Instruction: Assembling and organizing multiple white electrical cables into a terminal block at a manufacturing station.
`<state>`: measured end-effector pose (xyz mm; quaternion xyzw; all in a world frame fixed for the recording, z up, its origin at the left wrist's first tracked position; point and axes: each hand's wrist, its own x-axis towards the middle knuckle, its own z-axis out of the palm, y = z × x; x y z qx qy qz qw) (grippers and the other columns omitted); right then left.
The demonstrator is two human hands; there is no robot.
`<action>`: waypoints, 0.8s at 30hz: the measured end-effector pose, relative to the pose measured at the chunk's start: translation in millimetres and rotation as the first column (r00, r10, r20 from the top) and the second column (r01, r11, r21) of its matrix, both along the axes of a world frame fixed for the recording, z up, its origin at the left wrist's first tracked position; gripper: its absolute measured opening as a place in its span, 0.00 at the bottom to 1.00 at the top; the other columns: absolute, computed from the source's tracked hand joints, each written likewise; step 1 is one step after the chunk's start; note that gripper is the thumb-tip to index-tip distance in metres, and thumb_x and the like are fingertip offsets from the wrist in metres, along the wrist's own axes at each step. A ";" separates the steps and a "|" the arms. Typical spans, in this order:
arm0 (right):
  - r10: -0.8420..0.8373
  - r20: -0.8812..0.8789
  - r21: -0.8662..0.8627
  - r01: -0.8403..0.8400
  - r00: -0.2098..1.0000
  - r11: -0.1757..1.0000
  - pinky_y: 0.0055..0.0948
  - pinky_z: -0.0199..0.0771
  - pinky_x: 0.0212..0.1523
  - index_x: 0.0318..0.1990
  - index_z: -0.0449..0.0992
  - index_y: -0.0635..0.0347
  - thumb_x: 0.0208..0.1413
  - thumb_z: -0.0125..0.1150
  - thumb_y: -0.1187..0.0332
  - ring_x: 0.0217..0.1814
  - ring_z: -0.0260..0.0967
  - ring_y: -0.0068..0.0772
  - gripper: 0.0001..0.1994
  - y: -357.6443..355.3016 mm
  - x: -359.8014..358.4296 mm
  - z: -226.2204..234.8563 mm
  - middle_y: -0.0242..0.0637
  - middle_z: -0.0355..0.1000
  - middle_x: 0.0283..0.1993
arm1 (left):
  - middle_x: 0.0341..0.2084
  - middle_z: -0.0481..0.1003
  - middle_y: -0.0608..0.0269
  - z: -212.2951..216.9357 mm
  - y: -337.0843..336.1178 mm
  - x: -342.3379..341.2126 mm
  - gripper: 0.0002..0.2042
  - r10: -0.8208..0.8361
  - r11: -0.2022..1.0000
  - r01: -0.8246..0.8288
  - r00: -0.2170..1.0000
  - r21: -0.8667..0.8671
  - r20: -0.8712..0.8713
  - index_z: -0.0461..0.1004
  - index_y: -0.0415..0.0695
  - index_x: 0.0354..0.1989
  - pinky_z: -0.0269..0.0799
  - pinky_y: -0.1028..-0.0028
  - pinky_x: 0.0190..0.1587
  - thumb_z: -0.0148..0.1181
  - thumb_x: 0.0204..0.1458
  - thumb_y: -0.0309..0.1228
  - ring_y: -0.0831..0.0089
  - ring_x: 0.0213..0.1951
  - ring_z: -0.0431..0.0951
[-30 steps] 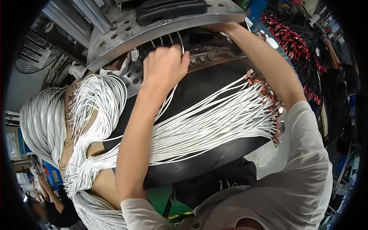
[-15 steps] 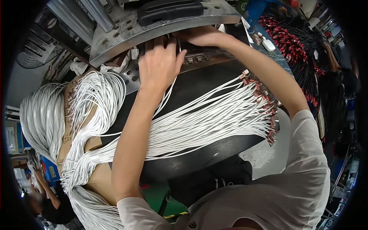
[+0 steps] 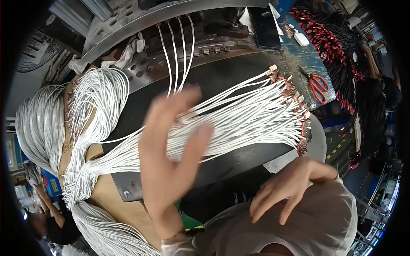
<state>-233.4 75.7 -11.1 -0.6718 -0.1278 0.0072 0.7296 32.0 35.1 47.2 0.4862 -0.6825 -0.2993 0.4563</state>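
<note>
My left hand [image 3: 166,153] is raised over a bundle of white cables [image 3: 243,123], blurred by motion, with thumb and fingers apart and nothing in it. My right hand [image 3: 284,187] is drawn back near my shirt, fingers loosely spread and empty. The bundle lies across a black work surface [image 3: 141,104], its coppery-red connector ends [image 3: 299,109] fanned out to the right. Several separate white cables [image 3: 181,47] run from the machine's lower part toward me, and my left hand hides where they meet the bundle.
A thick metal machine plate [image 3: 128,21] overhangs the far side. Red-handled scissors [image 3: 318,87], a dark flat device [image 3: 265,30] and a white rounded object [image 3: 301,39] lie at right. Looped white cables [image 3: 40,128] rest at left on cardboard [image 3: 121,209]. Another person [image 3: 55,217] works at lower left.
Both hands have come out from under the machine plate toward me, the right one farther. Several cables now show hanging from the machine, and the scissors and dark device are uncovered.
</note>
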 end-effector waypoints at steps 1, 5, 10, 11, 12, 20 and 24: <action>-0.051 -0.185 0.123 0.074 0.981 0.990 0.37 0.73 0.47 0.64 0.66 0.62 0.62 0.63 0.57 0.53 0.70 0.44 0.28 19.5 -10.5 -36.3 0.49 0.67 0.57 | 0.42 0.77 0.41 -6.1 45.4 4.1 0.27 -0.119 0.979 0.167 0.935 0.119 -0.335 0.74 0.27 0.51 0.74 0.70 0.39 0.59 0.59 0.45 0.64 0.36 0.79; -0.581 -0.620 -0.128 0.663 0.527 0.737 0.30 0.74 0.39 0.64 0.64 0.62 0.67 0.56 0.57 0.43 0.73 0.34 0.25 90.3 -28.7 -102.8 0.43 0.72 0.52 | 0.45 0.78 0.43 -102.7 185.9 64.2 0.34 -0.030 0.553 0.682 0.590 0.479 -0.807 0.72 0.28 0.55 0.74 0.68 0.43 0.59 0.58 0.54 0.64 0.41 0.78; -0.788 -0.615 0.313 0.927 0.033 -0.206 0.34 0.64 0.59 0.66 0.63 0.58 0.69 0.42 0.49 0.61 0.66 0.34 0.27 119.2 -28.2 -189.9 0.36 0.67 0.63 | 0.47 0.75 0.51 -174.5 225.8 53.9 0.27 0.552 0.608 0.090 0.666 0.789 -0.502 0.63 0.35 0.60 0.73 0.69 0.42 0.54 0.64 0.45 0.66 0.39 0.77; -0.884 -0.466 0.462 0.859 0.025 -0.219 0.35 0.60 0.64 0.67 0.63 0.57 0.68 0.39 0.48 0.65 0.63 0.34 0.28 120.6 -28.9 -199.3 0.34 0.66 0.65 | 0.48 0.74 0.51 -191.8 224.4 52.9 0.26 0.669 0.600 -0.070 0.589 0.797 -0.453 0.59 0.37 0.63 0.73 0.68 0.41 0.52 0.65 0.43 0.64 0.39 0.77; -0.886 -0.462 0.464 0.859 0.027 -0.216 0.35 0.60 0.64 0.67 0.63 0.57 0.68 0.39 0.48 0.65 0.63 0.34 0.28 116.9 -23.3 -194.2 0.34 0.66 0.65 | 0.49 0.73 0.51 -198.9 219.3 51.2 0.26 0.770 0.564 -0.224 0.491 0.794 -0.408 0.55 0.39 0.66 0.73 0.67 0.41 0.50 0.65 0.40 0.62 0.40 0.77; -0.791 -0.574 0.611 0.754 0.213 -0.240 0.37 0.47 0.72 0.68 0.61 0.57 0.67 0.42 0.46 0.72 0.53 0.34 0.30 115.5 -16.8 -184.0 0.32 0.59 0.71 | 0.55 0.68 0.55 -210.2 217.9 49.5 0.24 0.789 0.559 -0.244 0.449 0.793 -0.418 0.55 0.42 0.66 0.71 0.67 0.49 0.51 0.65 0.33 0.65 0.51 0.73; -0.802 -0.523 0.643 0.751 0.289 -0.148 0.37 0.46 0.72 0.68 0.61 0.57 0.67 0.39 0.45 0.73 0.53 0.34 0.31 108.4 -21.8 -197.7 0.32 0.59 0.71 | 0.57 0.66 0.56 -196.3 202.3 48.0 0.26 0.800 0.538 -0.259 0.458 0.802 -0.389 0.55 0.41 0.67 0.70 0.68 0.52 0.54 0.64 0.33 0.66 0.54 0.71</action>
